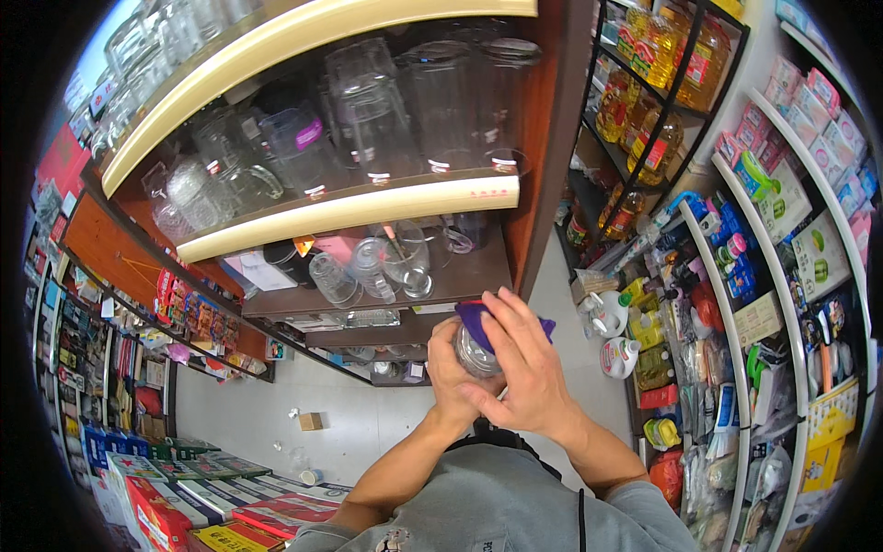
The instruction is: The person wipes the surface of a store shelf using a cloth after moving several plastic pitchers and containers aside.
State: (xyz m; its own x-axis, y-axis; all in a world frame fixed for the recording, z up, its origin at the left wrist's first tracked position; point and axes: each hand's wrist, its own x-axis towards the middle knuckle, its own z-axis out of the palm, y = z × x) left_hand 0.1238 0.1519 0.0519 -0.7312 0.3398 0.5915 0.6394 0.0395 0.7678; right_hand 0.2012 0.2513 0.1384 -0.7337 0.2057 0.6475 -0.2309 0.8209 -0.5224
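Observation:
In front of my chest, my left hand (450,376) is wrapped around a clear glass vessel (474,353); its lower part is hidden by my fingers. My right hand (523,352) presses a purple cloth (476,324) against the upper side of the glass. The cloth has a red edge, and one corner sticks out past my right fingers. Just beyond my hands is a dark brown shelf (462,276) with glass mugs (334,279) and a glass goblet (416,281) on it.
Tall glass vases (438,103) line the upper shelf behind a cream edge strip (359,215). Cooking oil bottles (655,145) fill a black rack at right, with white jugs (619,357) on the floor below. Stacked cartons (207,497) stand at lower left; a small cardboard box (311,421) lies on the floor.

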